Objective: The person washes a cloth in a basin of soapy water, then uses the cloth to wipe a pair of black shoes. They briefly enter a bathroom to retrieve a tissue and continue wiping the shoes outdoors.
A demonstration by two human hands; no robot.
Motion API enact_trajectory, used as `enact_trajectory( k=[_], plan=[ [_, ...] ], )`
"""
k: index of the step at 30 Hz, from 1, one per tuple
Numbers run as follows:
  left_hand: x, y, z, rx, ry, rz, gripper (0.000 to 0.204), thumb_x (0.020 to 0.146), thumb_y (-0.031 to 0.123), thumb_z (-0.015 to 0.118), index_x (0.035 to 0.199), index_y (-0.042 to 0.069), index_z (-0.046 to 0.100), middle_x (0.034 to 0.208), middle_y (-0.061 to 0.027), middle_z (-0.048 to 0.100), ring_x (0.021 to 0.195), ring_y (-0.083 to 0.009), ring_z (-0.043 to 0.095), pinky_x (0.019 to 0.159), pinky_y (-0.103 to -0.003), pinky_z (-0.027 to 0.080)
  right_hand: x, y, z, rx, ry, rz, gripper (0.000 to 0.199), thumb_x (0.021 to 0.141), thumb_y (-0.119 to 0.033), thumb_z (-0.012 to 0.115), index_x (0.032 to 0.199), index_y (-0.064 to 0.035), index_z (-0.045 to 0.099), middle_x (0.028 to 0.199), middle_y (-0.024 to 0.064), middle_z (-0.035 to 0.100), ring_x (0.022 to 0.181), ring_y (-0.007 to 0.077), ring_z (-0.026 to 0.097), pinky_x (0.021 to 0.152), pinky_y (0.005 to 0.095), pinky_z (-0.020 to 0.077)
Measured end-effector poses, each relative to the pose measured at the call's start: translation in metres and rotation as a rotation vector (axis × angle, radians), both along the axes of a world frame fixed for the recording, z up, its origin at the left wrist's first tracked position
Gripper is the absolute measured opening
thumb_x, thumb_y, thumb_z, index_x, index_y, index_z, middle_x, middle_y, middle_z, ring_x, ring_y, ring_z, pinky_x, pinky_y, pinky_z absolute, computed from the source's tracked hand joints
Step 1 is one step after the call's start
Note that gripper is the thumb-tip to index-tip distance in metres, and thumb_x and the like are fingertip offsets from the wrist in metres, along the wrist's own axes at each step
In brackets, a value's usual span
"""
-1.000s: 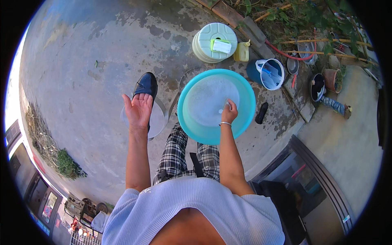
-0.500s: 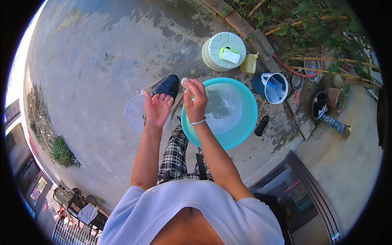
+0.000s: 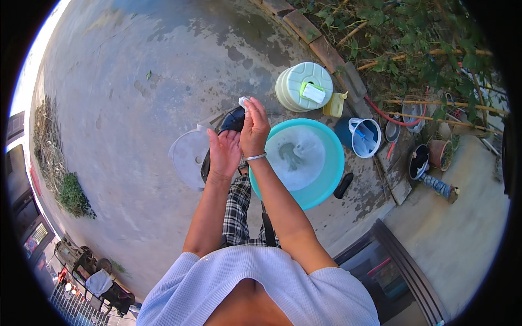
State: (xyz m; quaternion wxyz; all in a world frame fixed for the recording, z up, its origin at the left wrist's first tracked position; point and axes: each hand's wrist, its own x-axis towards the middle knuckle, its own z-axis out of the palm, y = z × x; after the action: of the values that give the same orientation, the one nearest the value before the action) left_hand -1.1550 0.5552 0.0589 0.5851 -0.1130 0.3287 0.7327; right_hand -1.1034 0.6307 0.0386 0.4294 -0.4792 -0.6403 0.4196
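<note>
My left hand [image 3: 225, 154] is held palm up with its fingers stretched out; nothing shows on the palm. Just beyond its fingertips is a black shoe [image 3: 232, 120], partly hidden by both hands; whether it is worn or touched, I cannot tell. My right hand [image 3: 254, 127], with a bracelet at the wrist, pinches a small white wad [image 3: 243, 102] between thumb and fingers. What the wad is made of is too small to make out. To the right of my hands stands a turquoise basin [image 3: 339, 163] of cloudy, sudsy water.
A pale ribbed drum [image 3: 289, 89] bears a white block on a green dish [image 3: 314, 93]. Beside it are a yellow jug [image 3: 335, 104] and a blue bucket [image 3: 344, 132]. A black shoe-like object [image 3: 343, 186] lies right of the basin; a whitish round lid [image 3: 186, 157] lies left.
My right hand has come closer to my left, still pinching the white wad. My left hand now covers more of the black shoe. The whole view has shifted a little.
</note>
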Motion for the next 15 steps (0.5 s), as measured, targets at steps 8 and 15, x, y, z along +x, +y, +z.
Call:
enact_trajectory(
  k=[8, 15],
  plan=[
    [-0.011, 0.019, 0.012, 0.087, -0.026, 0.060, 0.085, 0.087, 0.063, 0.029, 0.134, -0.008, 0.022, 0.139, -0.0193, 0.031, 0.129, -0.0276, 0.032, 0.107, -0.037, 0.028, 0.000, -0.005, 0.020, 0.109, -0.080, 0.043, 0.031, 0.085, -0.001, 0.047, 0.115, 0.0010, 0.054, 0.122, 0.0196, 0.050, 0.113, 0.0347, 0.049, 0.093, 0.0401, 0.0418],
    [-0.010, 0.002, 0.011, -0.003, 0.205, -0.234, 0.089, 0.084, 0.069, 0.023, 0.137, -0.001, 0.022, 0.142, -0.0123, 0.029, 0.130, -0.0230, 0.030, 0.107, -0.035, 0.027, -0.007, 0.010, 0.033, 0.470, -0.473, 0.494, 0.021, 0.078, -0.017, 0.053, 0.096, -0.0087, 0.061, 0.110, 0.0055, 0.058, 0.109, 0.0246, 0.051, 0.095, 0.0462, 0.0344]
  ],
)
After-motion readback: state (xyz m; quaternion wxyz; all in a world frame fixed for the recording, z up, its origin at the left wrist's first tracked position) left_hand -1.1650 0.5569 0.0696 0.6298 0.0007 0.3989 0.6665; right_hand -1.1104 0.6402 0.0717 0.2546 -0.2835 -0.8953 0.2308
